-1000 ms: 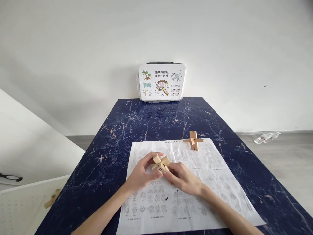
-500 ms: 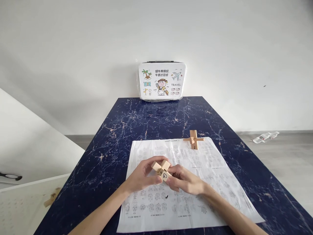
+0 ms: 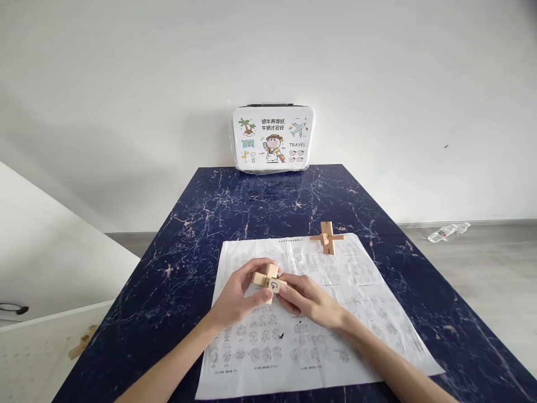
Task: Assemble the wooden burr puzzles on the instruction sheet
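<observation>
Both my hands hold a small wooden interlocking puzzle [image 3: 269,282] just above a printed instruction sheet [image 3: 335,313]. My left hand [image 3: 238,298] grips it from the left, fingers curled over the top. From the right, my right hand [image 3: 309,300] pinches its near end. One end face carries a handwritten mark. A second wooden cross-shaped puzzle [image 3: 326,238] lies on the sheet's far right corner, out of reach of either hand.
The sheet lies on a dark blue marbled table [image 3: 235,212]. A white illustrated case [image 3: 273,138] stands against the wall at the far edge. A white board [image 3: 37,352] with a wooden piece [image 3: 81,341] sits lower left. A plastic bottle [image 3: 448,232] lies on the floor right.
The puzzle has been turned in my hands, so the marked end face now points at me. Both hands stayed over the sheet's middle.
</observation>
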Available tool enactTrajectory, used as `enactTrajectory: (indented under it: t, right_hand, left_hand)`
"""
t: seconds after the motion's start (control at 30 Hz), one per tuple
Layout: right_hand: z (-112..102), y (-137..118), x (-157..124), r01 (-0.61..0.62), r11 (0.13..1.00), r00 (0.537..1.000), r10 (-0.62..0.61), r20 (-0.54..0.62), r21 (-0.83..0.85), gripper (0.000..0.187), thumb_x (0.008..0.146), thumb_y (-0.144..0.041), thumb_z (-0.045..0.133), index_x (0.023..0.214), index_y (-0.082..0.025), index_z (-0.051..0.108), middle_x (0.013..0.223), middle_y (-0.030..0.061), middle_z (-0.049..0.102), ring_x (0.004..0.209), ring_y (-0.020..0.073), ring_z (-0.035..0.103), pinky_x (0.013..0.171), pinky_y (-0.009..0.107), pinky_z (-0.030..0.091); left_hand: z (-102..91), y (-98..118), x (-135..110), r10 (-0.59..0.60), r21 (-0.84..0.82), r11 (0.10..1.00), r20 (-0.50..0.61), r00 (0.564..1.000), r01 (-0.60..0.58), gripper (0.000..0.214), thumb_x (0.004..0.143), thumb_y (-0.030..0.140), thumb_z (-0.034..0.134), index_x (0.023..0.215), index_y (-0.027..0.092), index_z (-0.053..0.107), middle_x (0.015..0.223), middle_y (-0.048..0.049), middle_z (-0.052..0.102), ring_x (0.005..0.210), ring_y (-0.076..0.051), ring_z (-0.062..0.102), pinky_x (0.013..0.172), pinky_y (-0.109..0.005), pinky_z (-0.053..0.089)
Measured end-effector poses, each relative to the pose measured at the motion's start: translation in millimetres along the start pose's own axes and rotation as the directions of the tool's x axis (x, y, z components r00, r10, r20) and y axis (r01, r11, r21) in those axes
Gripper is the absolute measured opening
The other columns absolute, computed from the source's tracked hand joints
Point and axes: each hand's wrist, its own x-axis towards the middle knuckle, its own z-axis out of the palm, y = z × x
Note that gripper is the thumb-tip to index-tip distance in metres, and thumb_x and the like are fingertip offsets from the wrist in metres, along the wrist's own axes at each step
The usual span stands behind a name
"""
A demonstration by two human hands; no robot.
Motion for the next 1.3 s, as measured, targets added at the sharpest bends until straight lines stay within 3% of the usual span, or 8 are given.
enactTrajectory:
  t: [0.13, 0.2, 0.27, 0.37, 0.5, 0.63, 0.87, 1.3]
  right_hand:
    - [-2, -1, 0, -0.018, 0.987, 0.996, 0.003, 0.092, 0.159, 0.046, 0.112, -0.057, 0.041, 0.084, -0.023, 0.053, 0.063, -0.0042, 0.049, 0.055, 0.0127, 0.041, 0.059, 0.031, 0.036]
    - [1, 1, 0, -0.035, 0.991, 0.998, 0.028, 0.053, 0.131, 0.047, 0.113, -0.058, 0.039, 0.084, -0.022, 0.054, 0.063, -0.0040, 0.050, 0.055, 0.0129, 0.042, 0.059, 0.031, 0.038]
    - [5, 4, 1, -0.028, 1.000, 0.990, 0.026, -0.139, -0.013, 0.044, 0.112, -0.056, 0.041, 0.088, -0.022, 0.056, 0.068, -0.0021, 0.054, 0.058, 0.0138, 0.046, 0.059, 0.030, 0.040]
    - [11, 10, 2, 0.033, 0.964, 0.885, -0.152, -0.441, -0.265, 0.029, 0.107, -0.049, 0.056, 0.118, -0.022, 0.057, 0.095, 0.0047, 0.064, 0.073, 0.0177, 0.058, 0.062, 0.031, 0.048]
    - [11, 13, 2, 0.146, 0.896, 0.865, -0.322, -0.386, -0.419, 0.031, 0.107, -0.037, 0.057, 0.136, -0.026, 0.056, 0.108, 0.0083, 0.063, 0.089, 0.0210, 0.065, 0.066, 0.032, 0.057]
    - [7, 15, 2, 0.191, 0.849, 0.854, -0.391, -0.344, -0.492, 0.022, 0.108, -0.033, 0.057, 0.128, -0.025, 0.064, 0.104, 0.0075, 0.066, 0.081, 0.0190, 0.066, 0.064, 0.031, 0.059]
    - [10, 14, 0, 0.162, 0.820, 0.848, -0.400, -0.348, -0.549, 0.013, 0.108, -0.029, 0.059, 0.116, -0.023, 0.067, 0.094, 0.0052, 0.070, 0.072, 0.0171, 0.065, 0.062, 0.030, 0.056]
    - [22, 15, -1, 0.131, 0.829, 0.813, -0.404, -0.420, -0.544, 0.013, 0.105, -0.026, 0.061, 0.115, -0.022, 0.068, 0.088, 0.0034, 0.071, 0.068, 0.0163, 0.067, 0.060, 0.028, 0.057]
  left_hand:
    - [1.8, -1, -1, -0.010, 0.055, 0.998, 0.021, 1.000, 0.008, 0.072, 0.078, 0.044, 0.092, 0.142, 0.033, 0.061, 0.138, -0.0094, 0.066, 0.127, -0.035, 0.063, 0.111, -0.052, 0.049]
    - [3.6, -1, 0, -0.021, 0.081, 0.996, -0.030, 0.999, 0.024, 0.072, 0.077, 0.040, 0.093, 0.141, 0.032, 0.061, 0.138, -0.0091, 0.066, 0.129, -0.034, 0.062, 0.112, -0.051, 0.048]
    - [5.1, -1, 2, -0.028, 0.111, 0.993, -0.128, 0.991, 0.043, 0.064, 0.079, 0.040, 0.091, 0.136, 0.030, 0.063, 0.132, -0.0082, 0.069, 0.124, -0.033, 0.064, 0.109, -0.049, 0.050]
    - [6.1, -1, 5, -0.018, 0.187, 0.980, -0.235, 0.972, 0.063, 0.058, 0.079, 0.039, 0.091, 0.129, 0.026, 0.064, 0.121, -0.0062, 0.072, 0.113, -0.030, 0.068, 0.103, -0.047, 0.053]
    - [7.1, 1, 7, 0.018, 0.265, 0.963, -0.252, 0.968, 0.051, 0.053, 0.079, 0.041, 0.091, 0.122, 0.023, 0.066, 0.115, -0.0060, 0.073, 0.105, -0.028, 0.070, 0.097, -0.045, 0.054]
    - [8.2, 2, 6, 0.038, 0.319, 0.947, -0.190, 0.981, 0.025, 0.050, 0.078, 0.044, 0.093, 0.115, 0.023, 0.067, 0.109, -0.0047, 0.074, 0.099, -0.027, 0.070, 0.089, -0.042, 0.055]
    - [8.9, 1, 5, 0.077, 0.385, 0.923, -0.161, 0.984, -0.009, 0.051, 0.076, 0.044, 0.095, 0.113, 0.023, 0.066, 0.106, -0.0025, 0.074, 0.097, -0.025, 0.070, 0.089, -0.039, 0.053]
    - [7.3, 0, 2, 0.142, 0.477, 0.877, -0.163, 0.976, -0.048, 0.049, 0.075, 0.043, 0.094, 0.108, 0.023, 0.065, 0.099, 0.0003, 0.073, 0.091, -0.022, 0.069, 0.085, -0.035, 0.052]
